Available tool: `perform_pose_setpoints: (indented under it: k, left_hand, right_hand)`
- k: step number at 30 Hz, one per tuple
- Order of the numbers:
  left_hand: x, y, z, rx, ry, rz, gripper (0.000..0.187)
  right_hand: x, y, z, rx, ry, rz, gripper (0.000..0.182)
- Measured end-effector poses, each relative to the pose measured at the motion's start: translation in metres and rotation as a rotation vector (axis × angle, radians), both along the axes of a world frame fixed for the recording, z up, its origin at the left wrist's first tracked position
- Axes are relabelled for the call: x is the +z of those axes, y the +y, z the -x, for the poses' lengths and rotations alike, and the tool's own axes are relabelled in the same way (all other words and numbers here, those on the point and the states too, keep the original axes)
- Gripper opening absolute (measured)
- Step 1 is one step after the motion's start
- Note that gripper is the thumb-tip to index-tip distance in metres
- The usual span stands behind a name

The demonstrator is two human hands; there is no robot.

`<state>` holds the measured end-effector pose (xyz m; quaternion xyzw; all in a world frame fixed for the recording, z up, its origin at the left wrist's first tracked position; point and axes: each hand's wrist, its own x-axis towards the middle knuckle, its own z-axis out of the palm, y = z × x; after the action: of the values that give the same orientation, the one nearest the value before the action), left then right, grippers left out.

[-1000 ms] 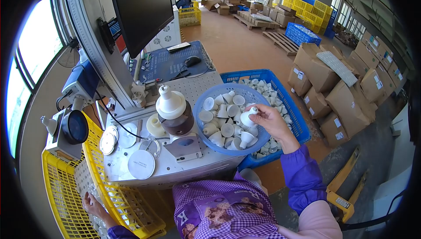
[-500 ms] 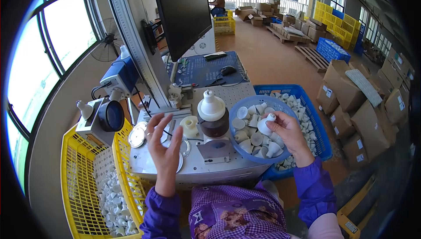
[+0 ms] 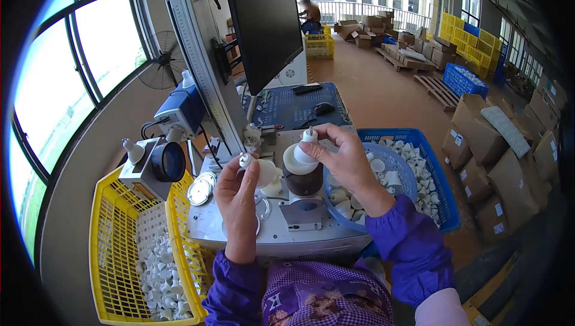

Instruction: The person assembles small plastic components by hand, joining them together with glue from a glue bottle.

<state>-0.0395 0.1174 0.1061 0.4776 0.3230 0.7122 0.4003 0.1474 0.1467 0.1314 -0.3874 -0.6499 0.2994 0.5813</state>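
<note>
The left hand (image 3: 236, 197) partly hides its white lamp cup (image 3: 260, 174). Behind the right hand (image 3: 347, 159), part of the round basin (image 3: 407, 171) is hidden. The seated person (image 3: 311, 17) has a blurred face; lettering on the blue mat (image 3: 286, 99) is illegible; the lower edge cuts off the apron (image 3: 328, 302).

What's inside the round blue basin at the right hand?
The basin holds loose white cup-shaped pieces. The right hand, wrist included, hides part of the inside, and whatever lies beneath the visible pieces is covered.

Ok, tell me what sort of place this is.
Likely a factory workshop: a yellow crate of similar white parts, a workbench with a monitor, and piled cardboard boxes.
</note>
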Motion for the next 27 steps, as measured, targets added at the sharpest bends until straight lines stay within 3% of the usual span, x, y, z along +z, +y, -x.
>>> perform_pose_setpoints:
  k: [3,7,11,16,23,27]
  left_hand:
    - [-0.02,-0.016,0.011,0.038,-0.048,0.043,0.017]
    - [-0.042,-0.029,0.015,0.021,-0.089,0.124,0.017]
    - [-0.052,-0.036,0.01,-0.018,-0.084,0.163,0.017]
    - [-0.061,-0.042,0.004,-0.081,-0.077,0.198,0.017]
    - [-0.065,-0.048,-0.005,-0.128,-0.084,0.237,0.015]
    - [-0.071,-0.059,-0.007,-0.151,-0.085,0.272,0.014]
  right_hand:
    - [-0.015,0.012,0.013,-0.169,-0.167,-0.087,0.031]
    - [-0.022,0.014,0.018,-0.241,-0.198,-0.108,0.031]
    - [-0.022,0.017,0.014,-0.238,-0.238,-0.162,0.032]
    - [-0.021,0.023,0.003,0.038,-0.169,0.028,0.038]
    - [-0.024,0.016,0.009,-0.147,-0.209,-0.021,0.036]
    - [-0.024,0.014,-0.023,-0.027,-0.117,-0.119,0.034]
